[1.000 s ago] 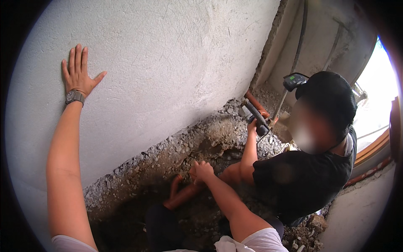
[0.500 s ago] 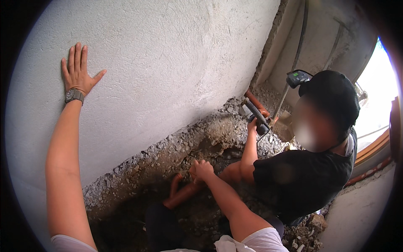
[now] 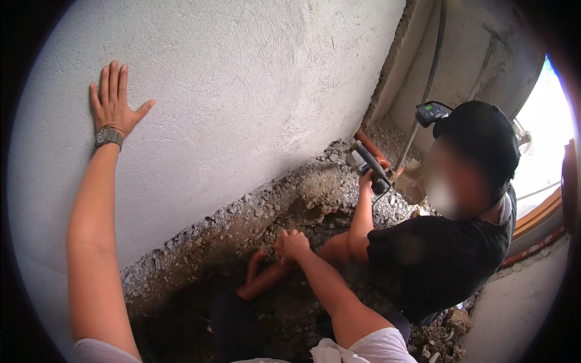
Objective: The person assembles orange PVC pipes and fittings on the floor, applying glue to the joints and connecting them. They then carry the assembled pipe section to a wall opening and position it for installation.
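My left hand (image 3: 115, 111) lies flat on the pale plastered wall (image 3: 224, 109), fingers spread, a watch (image 3: 109, 137) on its wrist. My right hand (image 3: 295, 245) reaches down into the dug trench and is closed at the upper end of an orange-brown pipe (image 3: 266, 281). A short bent branch (image 3: 254, 264) rises from that pipe beside my hand. A co-worker's forearm (image 3: 334, 249) meets the pipe close to my right hand; the hand at its end is mostly hidden. The co-worker's other hand (image 3: 366, 180) grips a tool with a black ribbed handle (image 3: 374, 162).
A co-worker in a black cap (image 3: 481, 136) and black shirt (image 3: 442, 260) crouches at the right. Rubble (image 3: 242, 209) lines the wall's foot. Another orange pipe (image 3: 372, 147) stands in the far corner, near a grey device with a green screen (image 3: 431, 111) and a long rod (image 3: 417, 130).
The view has shifted very slightly. Both my hands keep their places on the wall and at the pipe; the co-worker's hold on the tool looks the same.
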`<state>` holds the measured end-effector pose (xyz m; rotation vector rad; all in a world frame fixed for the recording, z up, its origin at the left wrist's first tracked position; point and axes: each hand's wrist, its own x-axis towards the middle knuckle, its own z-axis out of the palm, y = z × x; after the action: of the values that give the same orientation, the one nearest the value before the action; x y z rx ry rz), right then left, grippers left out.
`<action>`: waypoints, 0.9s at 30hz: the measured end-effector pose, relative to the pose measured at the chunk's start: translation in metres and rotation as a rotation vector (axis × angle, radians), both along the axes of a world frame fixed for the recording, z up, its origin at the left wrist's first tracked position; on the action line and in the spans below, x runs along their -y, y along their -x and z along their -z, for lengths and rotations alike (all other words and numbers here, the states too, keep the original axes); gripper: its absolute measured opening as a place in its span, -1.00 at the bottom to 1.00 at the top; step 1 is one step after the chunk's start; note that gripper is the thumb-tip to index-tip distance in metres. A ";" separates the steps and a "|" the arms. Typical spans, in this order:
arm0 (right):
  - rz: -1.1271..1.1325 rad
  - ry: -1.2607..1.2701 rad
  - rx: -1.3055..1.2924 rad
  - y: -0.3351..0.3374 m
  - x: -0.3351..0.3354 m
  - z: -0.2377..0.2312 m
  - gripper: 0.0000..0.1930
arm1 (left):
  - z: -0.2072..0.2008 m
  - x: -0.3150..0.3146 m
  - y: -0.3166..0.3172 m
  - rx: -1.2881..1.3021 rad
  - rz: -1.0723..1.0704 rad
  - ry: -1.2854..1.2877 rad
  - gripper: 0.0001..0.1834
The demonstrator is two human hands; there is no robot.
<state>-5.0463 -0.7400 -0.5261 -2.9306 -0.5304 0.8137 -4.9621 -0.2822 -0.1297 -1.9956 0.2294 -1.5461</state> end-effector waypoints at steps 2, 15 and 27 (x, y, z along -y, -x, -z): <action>-0.011 -0.012 0.017 0.001 0.000 0.004 -0.28 | 0.000 0.000 0.000 0.001 -0.001 -0.001 0.28; -0.017 0.040 0.007 0.000 -0.003 -0.004 -0.11 | 0.002 -0.005 -0.003 0.010 0.007 0.011 0.28; 0.025 0.008 -0.063 -0.006 -0.004 0.010 0.28 | 0.002 -0.005 -0.003 0.010 0.017 0.005 0.28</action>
<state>-5.0400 -0.7358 -0.5359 -2.9016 -0.4865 0.9042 -4.9587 -0.2775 -0.1315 -1.9939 0.2391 -1.5682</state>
